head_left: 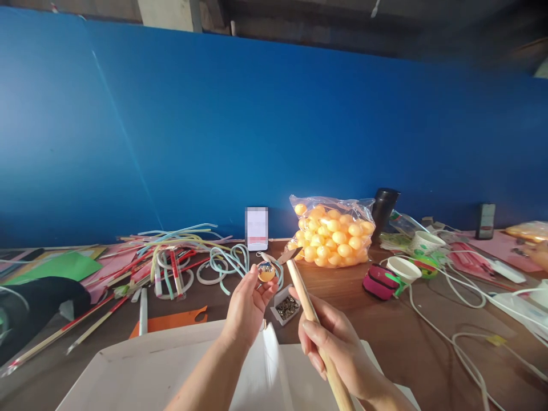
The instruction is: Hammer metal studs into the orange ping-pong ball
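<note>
My left hand [246, 305] is closed around a shiny, mirror-like metal ball [266, 273], held up in the fingers. Wrapped round a pale wooden stick [306, 297], my right hand [340, 342] keeps it tilted with its top end near the ball but apart from it. Between and behind the hands, a small white box [277, 313] contains many little metal pieces. Beneath both forearms lies a white cardboard sheet or box [149, 365]. A scissors-like metal tool [286, 255] shows just past the stick's tip, partly hidden.
A clear bag of orange balls [334, 234] rests at the back, beside a black bottle [384, 211]. A phone [257, 228] stands against the blue wall [214, 125]. Tubes and sticks [171, 262] pile up left; paper cups [403, 268], a pink pouch [380, 282] and cables lie right.
</note>
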### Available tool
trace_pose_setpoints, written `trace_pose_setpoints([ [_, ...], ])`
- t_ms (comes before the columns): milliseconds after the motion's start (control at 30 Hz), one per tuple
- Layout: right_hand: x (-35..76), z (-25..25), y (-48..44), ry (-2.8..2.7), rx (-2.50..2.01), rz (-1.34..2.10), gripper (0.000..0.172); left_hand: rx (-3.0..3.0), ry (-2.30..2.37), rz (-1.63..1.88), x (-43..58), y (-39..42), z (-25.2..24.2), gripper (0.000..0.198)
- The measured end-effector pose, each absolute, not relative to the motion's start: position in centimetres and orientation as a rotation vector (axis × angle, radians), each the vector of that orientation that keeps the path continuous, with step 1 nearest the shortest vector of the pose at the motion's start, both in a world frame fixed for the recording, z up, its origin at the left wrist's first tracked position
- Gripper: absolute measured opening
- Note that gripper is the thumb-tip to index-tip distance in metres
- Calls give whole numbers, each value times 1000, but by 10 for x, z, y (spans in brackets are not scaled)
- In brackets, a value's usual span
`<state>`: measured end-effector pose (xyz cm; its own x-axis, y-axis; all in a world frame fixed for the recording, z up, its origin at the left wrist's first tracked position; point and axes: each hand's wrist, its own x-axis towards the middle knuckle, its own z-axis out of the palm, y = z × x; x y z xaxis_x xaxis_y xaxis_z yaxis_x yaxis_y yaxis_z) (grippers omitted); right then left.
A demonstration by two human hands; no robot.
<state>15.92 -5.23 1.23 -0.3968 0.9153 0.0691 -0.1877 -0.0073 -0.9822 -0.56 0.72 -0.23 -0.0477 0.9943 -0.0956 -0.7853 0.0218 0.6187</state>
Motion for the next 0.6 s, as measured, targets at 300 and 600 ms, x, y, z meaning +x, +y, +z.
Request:
trace_pose_setpoints([
  [300, 156, 14, -58, -1380, -811, 1563, 58, 447, 611, 1518, -6, 8, -5, 16],
  [600, 155, 14, -57, -1396, -926, 1615, 59, 444, 647, 1523, -6, 8, -4, 12],
])
